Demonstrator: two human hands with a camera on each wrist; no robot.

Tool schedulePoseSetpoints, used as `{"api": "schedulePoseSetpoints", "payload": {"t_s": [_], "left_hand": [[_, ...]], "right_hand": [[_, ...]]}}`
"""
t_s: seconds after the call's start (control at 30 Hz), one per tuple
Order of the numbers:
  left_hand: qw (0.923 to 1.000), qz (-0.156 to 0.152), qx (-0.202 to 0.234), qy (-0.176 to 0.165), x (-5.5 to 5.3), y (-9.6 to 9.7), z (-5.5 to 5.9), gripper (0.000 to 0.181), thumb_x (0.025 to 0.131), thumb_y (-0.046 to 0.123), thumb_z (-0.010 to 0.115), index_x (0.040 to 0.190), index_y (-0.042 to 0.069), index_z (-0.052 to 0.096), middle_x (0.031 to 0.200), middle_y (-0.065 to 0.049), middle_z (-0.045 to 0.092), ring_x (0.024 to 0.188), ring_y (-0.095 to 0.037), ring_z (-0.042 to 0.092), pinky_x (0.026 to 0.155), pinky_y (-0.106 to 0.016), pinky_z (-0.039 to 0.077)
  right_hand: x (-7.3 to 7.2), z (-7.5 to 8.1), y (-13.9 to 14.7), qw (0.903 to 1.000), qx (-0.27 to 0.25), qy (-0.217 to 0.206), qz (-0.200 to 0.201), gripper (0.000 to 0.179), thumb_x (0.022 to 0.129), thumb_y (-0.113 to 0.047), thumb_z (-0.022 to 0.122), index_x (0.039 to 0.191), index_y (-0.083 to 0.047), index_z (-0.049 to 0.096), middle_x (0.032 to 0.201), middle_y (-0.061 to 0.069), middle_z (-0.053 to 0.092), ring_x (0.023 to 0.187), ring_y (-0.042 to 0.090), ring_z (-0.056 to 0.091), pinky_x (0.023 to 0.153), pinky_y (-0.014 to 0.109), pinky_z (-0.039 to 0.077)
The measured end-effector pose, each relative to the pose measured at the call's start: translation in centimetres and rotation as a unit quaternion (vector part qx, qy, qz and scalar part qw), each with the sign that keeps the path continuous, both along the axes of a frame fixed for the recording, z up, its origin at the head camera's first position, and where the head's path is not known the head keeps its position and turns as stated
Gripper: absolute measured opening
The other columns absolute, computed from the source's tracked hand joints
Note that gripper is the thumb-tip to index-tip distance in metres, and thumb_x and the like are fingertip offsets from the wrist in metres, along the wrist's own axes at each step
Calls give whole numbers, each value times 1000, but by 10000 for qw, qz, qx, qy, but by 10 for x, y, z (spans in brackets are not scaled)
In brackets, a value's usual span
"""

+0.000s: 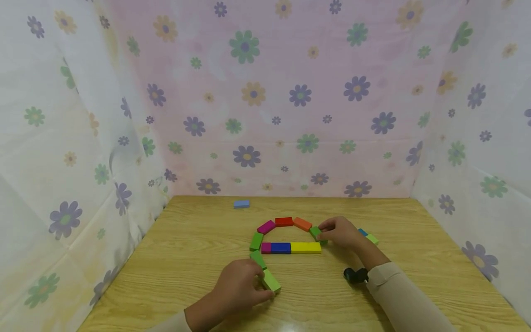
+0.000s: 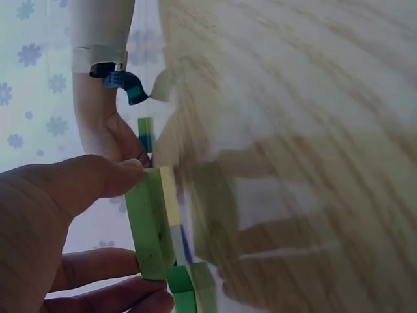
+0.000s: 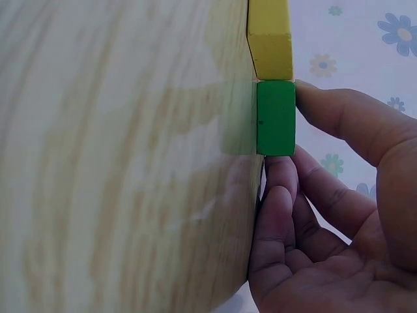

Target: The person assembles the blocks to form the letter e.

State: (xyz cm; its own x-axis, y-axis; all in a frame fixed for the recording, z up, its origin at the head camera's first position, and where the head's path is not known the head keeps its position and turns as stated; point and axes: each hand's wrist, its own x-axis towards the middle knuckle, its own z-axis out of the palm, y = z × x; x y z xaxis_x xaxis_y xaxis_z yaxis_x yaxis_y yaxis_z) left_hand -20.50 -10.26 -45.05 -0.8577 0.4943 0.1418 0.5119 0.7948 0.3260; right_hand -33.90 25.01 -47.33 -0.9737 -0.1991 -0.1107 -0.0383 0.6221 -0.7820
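Wooden blocks form an arc on the table. My left hand holds a light green block at the arc's lower left, thumb at one end and fingers at the other in the left wrist view. Above it lies a green block. The curve runs on through another green, a magenta, a red and an orange block. At its right end my right hand pinches a green block. Inside the arc, a small magenta, a dark blue and a yellow block make a straight row.
A light blue block lies near the table's back edge. Beyond the right wrist are a blue block and a light green one. A dark curved object sits at the right cuff. Flowered cloth encloses the table.
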Motion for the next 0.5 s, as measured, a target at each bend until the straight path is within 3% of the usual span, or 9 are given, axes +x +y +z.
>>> {"api": "schedulePoseSetpoints", "payload": {"t_s": [0.2,0.5], "left_hand": [[9984,-120,-314,457,-3,3,-9,40,75,60,85,85,22,80,78,17,67,67,4,49,63,-19,44],[9943,-240,-655,806,-4,6,-14,41,76,65,83,80,25,74,77,18,58,69,2,50,65,-22,45]], "right_hand": [[0,-1,-1,10000,-28,5,62,44,90,-29,82,126,-6,71,118,10,69,106,23,64,90,40,55],[0,0,0,10000,-11,18,72,45,90,-31,81,126,-6,70,118,10,68,105,23,64,89,40,55]]}}
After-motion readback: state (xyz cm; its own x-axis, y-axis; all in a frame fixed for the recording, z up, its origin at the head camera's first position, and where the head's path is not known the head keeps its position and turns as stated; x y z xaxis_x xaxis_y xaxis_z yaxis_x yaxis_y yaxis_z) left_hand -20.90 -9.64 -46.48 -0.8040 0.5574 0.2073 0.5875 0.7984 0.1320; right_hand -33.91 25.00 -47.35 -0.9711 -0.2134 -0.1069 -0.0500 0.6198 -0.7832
